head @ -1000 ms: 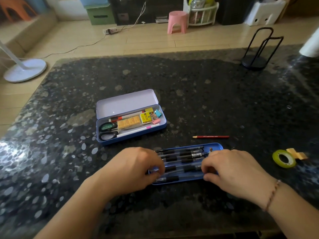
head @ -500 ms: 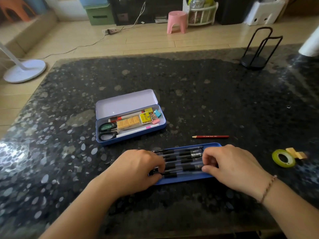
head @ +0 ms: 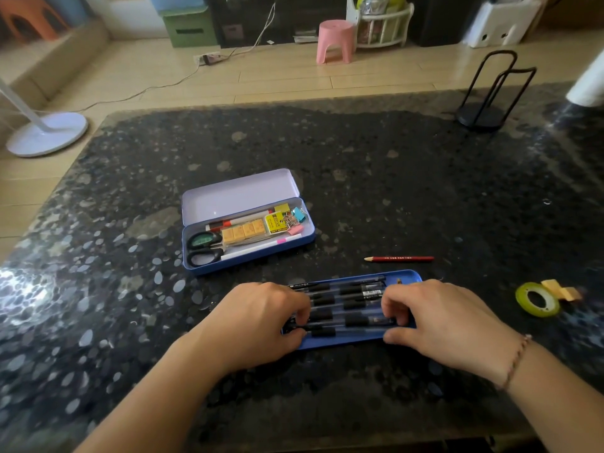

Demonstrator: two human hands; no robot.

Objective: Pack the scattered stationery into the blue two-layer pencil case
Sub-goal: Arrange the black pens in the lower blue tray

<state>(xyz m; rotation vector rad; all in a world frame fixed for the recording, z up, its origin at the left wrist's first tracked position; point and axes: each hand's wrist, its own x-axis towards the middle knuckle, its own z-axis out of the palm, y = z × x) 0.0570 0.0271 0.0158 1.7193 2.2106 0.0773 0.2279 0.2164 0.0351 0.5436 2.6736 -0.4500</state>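
pen tray gripped by left hand, right hand.

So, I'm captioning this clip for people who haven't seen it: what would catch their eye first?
Probably the two hands, left hand and right hand, gripping either end of a shallow blue tray lined with black pens at the near middle of the dark speckled table. Behind it to the left, the open pencil case holds scissors and erasers, while a red pencil and a green tape roll lie loose to the right.
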